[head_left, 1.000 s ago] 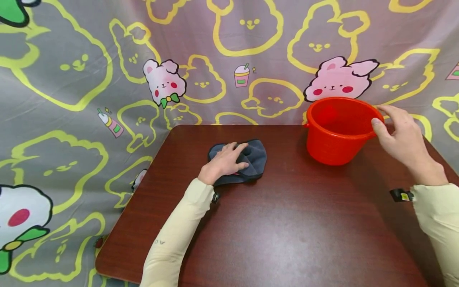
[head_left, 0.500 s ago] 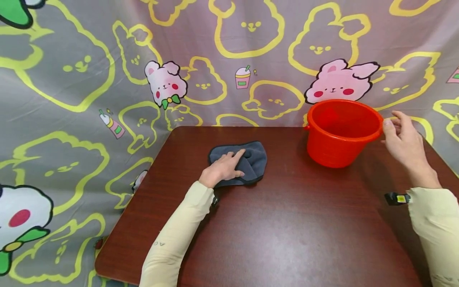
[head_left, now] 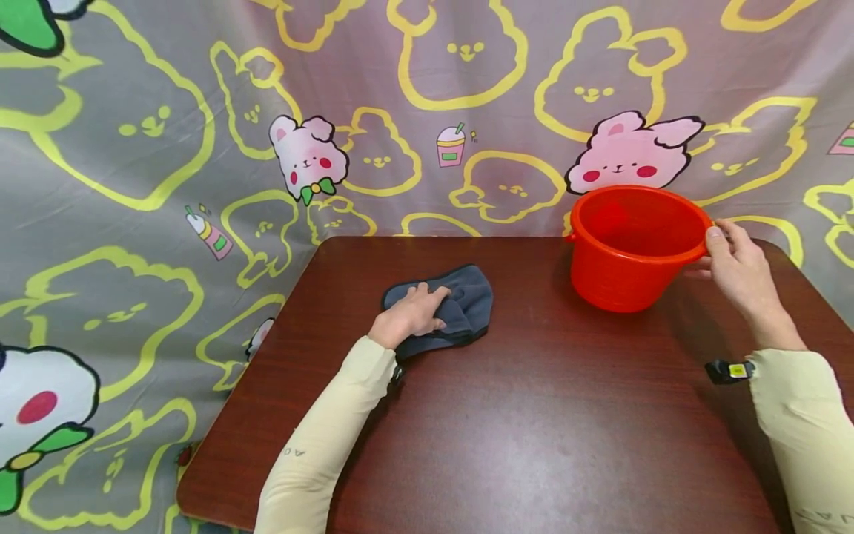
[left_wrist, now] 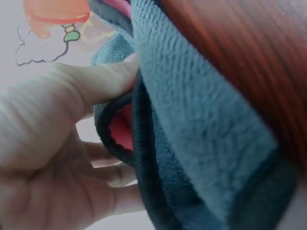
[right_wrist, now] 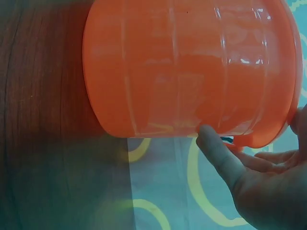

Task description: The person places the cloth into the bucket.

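In the head view, the left hand [head_left: 408, 315] grasps a crumpled grey cloth [head_left: 470, 297] on the far left part of the brown surface [head_left: 534, 415]. The right hand [head_left: 743, 278] holds the rim of a red bucket [head_left: 617, 278], which stands upright at the far right. The left wrist view shows the cloth pinched between thumb and fingers, pink inside a fold. In the right wrist view, one fingertip [right_wrist: 205, 133] touches the bucket's outer wall.
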`<state>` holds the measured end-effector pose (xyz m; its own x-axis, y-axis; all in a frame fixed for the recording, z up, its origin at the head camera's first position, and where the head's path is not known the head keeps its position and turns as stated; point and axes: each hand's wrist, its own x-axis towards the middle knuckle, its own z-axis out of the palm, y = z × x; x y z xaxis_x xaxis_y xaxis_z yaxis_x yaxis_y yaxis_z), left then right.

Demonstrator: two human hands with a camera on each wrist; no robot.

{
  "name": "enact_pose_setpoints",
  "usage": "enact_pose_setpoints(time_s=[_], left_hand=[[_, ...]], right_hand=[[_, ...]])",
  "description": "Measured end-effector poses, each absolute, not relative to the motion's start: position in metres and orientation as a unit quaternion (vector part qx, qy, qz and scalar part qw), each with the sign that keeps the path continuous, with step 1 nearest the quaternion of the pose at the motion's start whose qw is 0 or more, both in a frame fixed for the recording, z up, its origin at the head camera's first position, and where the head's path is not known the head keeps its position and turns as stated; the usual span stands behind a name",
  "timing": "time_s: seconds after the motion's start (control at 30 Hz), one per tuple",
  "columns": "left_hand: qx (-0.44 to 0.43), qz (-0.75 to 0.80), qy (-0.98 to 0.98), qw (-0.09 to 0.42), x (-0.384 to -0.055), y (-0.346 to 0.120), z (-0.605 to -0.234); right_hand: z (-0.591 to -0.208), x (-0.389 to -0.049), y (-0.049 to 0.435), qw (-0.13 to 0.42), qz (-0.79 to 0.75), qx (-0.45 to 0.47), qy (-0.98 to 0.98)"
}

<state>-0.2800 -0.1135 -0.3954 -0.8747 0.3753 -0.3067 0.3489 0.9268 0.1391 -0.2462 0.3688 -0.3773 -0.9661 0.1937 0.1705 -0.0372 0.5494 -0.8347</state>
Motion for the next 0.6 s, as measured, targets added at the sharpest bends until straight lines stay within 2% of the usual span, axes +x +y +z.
enact_pose_setpoints(time_s=[0.17, 0.4, 0.6], left_hand=[[0.202, 0.034, 0.966, 0.156, -0.280, -0.115, -0.395], [0.238, 0.043, 0.963, 0.117, -0.284, -0.120, -0.397], [0.240, 0.085, 0.963, 0.085, -0.287, -0.123, -0.383]], right_hand=[[-0.380, -0.247, 0.371, 0.133, 0.501, -0.024, -0.855], [-0.381, -0.248, 0.370, 0.142, 0.509, -0.018, -0.849], [-0.382, -0.248, 0.370, 0.142, 0.521, -0.022, -0.841]])
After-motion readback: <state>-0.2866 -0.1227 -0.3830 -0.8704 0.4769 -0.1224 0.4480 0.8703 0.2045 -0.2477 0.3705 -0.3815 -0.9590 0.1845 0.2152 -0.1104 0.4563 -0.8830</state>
